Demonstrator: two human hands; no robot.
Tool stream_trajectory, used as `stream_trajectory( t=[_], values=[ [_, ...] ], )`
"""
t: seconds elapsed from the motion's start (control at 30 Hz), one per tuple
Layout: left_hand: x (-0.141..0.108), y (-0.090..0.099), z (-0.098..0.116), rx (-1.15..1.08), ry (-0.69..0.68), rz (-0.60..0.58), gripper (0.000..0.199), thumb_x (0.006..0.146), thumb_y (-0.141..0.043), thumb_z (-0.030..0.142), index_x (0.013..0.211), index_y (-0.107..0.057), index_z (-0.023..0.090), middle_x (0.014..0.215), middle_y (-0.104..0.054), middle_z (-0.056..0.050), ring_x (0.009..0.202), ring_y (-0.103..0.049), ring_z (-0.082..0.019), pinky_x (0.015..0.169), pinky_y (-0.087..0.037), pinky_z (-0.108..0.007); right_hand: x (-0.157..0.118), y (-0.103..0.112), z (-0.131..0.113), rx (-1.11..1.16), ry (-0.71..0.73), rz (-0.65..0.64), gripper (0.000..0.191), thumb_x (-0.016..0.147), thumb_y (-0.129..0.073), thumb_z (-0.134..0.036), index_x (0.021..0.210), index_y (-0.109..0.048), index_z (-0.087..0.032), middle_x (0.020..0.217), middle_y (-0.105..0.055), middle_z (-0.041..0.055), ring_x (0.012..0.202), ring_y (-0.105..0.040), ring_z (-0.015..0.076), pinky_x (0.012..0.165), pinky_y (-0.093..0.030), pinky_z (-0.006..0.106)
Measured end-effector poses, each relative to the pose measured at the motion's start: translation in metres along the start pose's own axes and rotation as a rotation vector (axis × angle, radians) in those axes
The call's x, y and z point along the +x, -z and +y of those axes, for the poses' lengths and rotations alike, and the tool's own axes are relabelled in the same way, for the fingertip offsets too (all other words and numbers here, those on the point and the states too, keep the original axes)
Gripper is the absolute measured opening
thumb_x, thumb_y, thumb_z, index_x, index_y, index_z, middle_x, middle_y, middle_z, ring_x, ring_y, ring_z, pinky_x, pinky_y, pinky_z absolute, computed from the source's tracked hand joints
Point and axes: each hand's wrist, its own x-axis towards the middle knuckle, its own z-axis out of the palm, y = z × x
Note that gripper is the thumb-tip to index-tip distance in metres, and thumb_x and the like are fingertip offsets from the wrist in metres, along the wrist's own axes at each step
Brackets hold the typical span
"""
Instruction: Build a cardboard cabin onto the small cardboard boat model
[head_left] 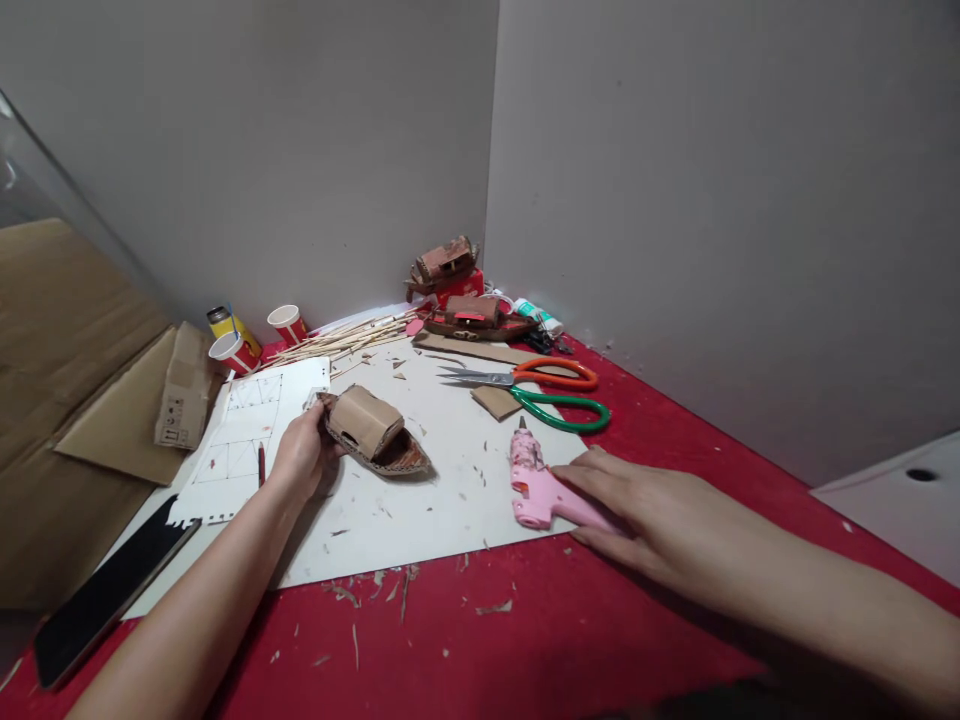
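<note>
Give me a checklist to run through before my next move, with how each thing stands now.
1. Left hand holding the boat: ok.
2. Right hand at the glue gun handle: ok; firm grip, cannot tell.
3. Nozzle pointing away from both hands: ok.
4. Glue gun hot: cannot tell.
5. Scissors closed: not ok, blades slightly apart.
6. Sheet free of scraps: not ok, several lie on it.

A passage was left over the white sheet [450, 525] between the cardboard boat [367, 424] and the glue gun [531, 492]; the far side was obstructed by scissors [511, 380], a darker boat [476, 316] and wooden sticks [349, 335].
</note>
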Motion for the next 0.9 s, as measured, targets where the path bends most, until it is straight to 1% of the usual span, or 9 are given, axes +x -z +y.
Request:
stream_trajectory(
  t=[0.1,0.23,0.37,0.43,0.5,0.57,0.63,0.77,0.9],
  values=[
    [-0.004,0.007,0.004,0.108,-0.008,-0.022,0.012,0.082,-0.061,0.024,0.08,-0.065,0.013,0.062,-0.058,-0.001,0.045,-0.051,-0.01,0.044,-0.051,-0.023,0.0,0.007,0.0,0.117,-0.039,-0.06,0.035,0.092,-0.051,-0.034,0.121,-0.066,-0.02,0.112,-0.07,0.0138,0.098,-0.069,0.0275,0.08,-0.059,0.04],
    [-0.008,0.024,0.011,0.267,-0.062,-0.045,0.023,0.075,-0.068,0.027,0.093,-0.069,0.012,0.073,-0.064,-0.004,0.052,-0.055,-0.013,0.05,-0.053,-0.028,-0.007,0.029,0.0,0.355,-0.209,0.004,0.038,0.085,-0.062,-0.047,0.113,-0.072,-0.024,0.116,-0.072,0.0106,0.108,-0.067,0.032,0.09,-0.057,0.041],
    [-0.012,0.038,0.017,0.42,-0.253,0.025,0.05,0.071,-0.074,0.034,0.116,-0.065,0.015,0.093,-0.069,-0.008,0.078,-0.064,-0.019,0.066,-0.053,-0.03,-0.006,0.052,-0.004,0.862,-0.486,0.19,0.038,0.072,-0.074,-0.057,0.096,-0.074,-0.028,0.083,-0.073,0.0065,0.073,-0.069,0.0254,0.058,-0.058,0.033],
    [-0.016,0.04,0.018,0.468,-0.36,0.045,0.053,0.072,-0.073,0.037,0.119,-0.064,0.015,0.105,-0.069,-0.01,0.095,-0.064,-0.022,0.083,-0.052,-0.035,0.001,0.058,-0.012,1.114,-0.465,0.291,0.039,0.069,-0.074,-0.061,0.091,-0.073,-0.029,0.071,-0.067,0.0047,0.058,-0.06,0.0203,0.047,-0.051,0.031],
    [-0.023,0.038,0.018,0.491,-0.437,0.037,0.053,0.074,-0.071,0.039,0.12,-0.063,0.014,0.111,-0.068,-0.011,0.104,-0.062,-0.023,0.095,-0.048,-0.038,0.013,0.058,-0.024,1.244,-0.445,0.29,0.038,0.066,-0.076,-0.059,0.09,-0.072,-0.03,0.065,-0.062,0.0026,0.051,-0.052,0.0165,0.04,-0.042,0.028],
    [-0.032,0.036,0.017,0.518,-0.503,0.013,0.05,0.077,-0.069,0.04,0.12,-0.063,0.014,0.112,-0.068,-0.011,0.105,-0.063,-0.024,0.099,-0.046,-0.04,0.025,0.053,-0.035,1.239,-0.536,0.212,0.031,0.07,-0.077,-0.054,0.085,-0.071,-0.028,0.055,-0.052,-0.0009,0.045,-0.041,0.0119,0.036,-0.03,0.023],
    [-0.041,0.034,0.015,0.594,-0.6,0.007,0.047,0.08,-0.067,0.041,0.119,-0.063,0.015,0.111,-0.069,-0.011,0.104,-0.064,-0.025,0.099,-0.046,-0.043,0.036,0.047,-0.042,1.208,-0.55,0.14,0.034,0.071,-0.075,-0.057,0.082,-0.069,-0.026,0.053,-0.048,-0.0025,0.044,-0.038,0.0099,0.036,-0.026,0.021],
    [-0.056,0.028,0.009,0.818,-0.818,-0.017,0.054,0.084,-0.064,0.041,0.132,-0.054,0.018,0.116,-0.068,-0.013,0.108,-0.063,-0.028,0.096,-0.048,-0.05,0.056,0.044,-0.044,1.119,-0.397,0.108,0.036,0.073,-0.074,-0.056,0.086,-0.069,-0.023,0.06,-0.053,-0.0017,0.048,-0.043,0.0101,0.037,-0.03,0.02],
    [-0.058,0.016,0.003,1.019,-0.981,-0.095,0.076,0.079,-0.07,0.045,0.144,-0.04,0.019,0.128,-0.063,-0.018,0.117,-0.059,-0.034,0.098,-0.046,-0.057,0.079,0.046,-0.054,1.029,-0.229,0.052,0.04,0.08,-0.071,-0.046,0.115,-0.07,-0.027,0.076,-0.061,0.0005,0.05,-0.044,0.0087,0.037,-0.031,0.02]
  ],
)
